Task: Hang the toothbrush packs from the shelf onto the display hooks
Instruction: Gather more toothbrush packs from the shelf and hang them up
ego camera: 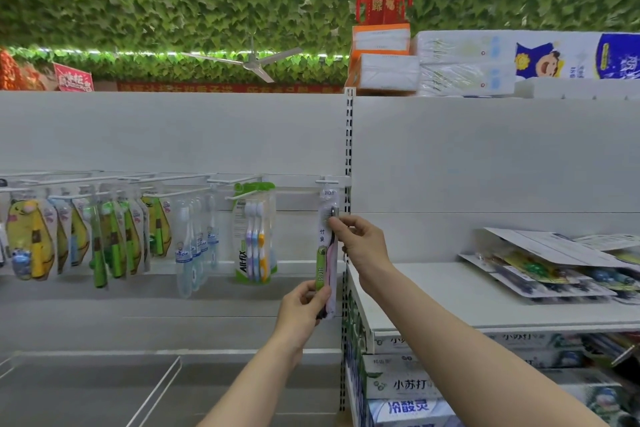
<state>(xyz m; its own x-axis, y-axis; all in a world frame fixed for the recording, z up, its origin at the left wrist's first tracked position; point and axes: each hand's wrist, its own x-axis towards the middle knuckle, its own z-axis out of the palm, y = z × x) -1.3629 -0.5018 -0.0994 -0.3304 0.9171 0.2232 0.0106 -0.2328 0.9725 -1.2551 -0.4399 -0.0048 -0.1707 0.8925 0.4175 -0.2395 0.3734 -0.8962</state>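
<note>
A narrow BQB toothbrush pack point(326, 255) with a green and pink lower part hangs from the rightmost display hook point(327, 181), beside the slotted upright. My left hand point(302, 310) pinches the pack's lower end. My right hand point(360, 243) pinches its upper part at the brush head. More toothbrush packs point(554, 272) lie in a loose pile on the white shelf point(433, 298) at the right.
Hooks to the left carry an All-fix pack point(254, 236) and several children's toothbrush packs point(104, 236). A slotted metal upright point(348, 184) divides the two bays. Toothpaste boxes point(401, 385) fill the shelf below. Tissue packs point(464, 61) sit on top.
</note>
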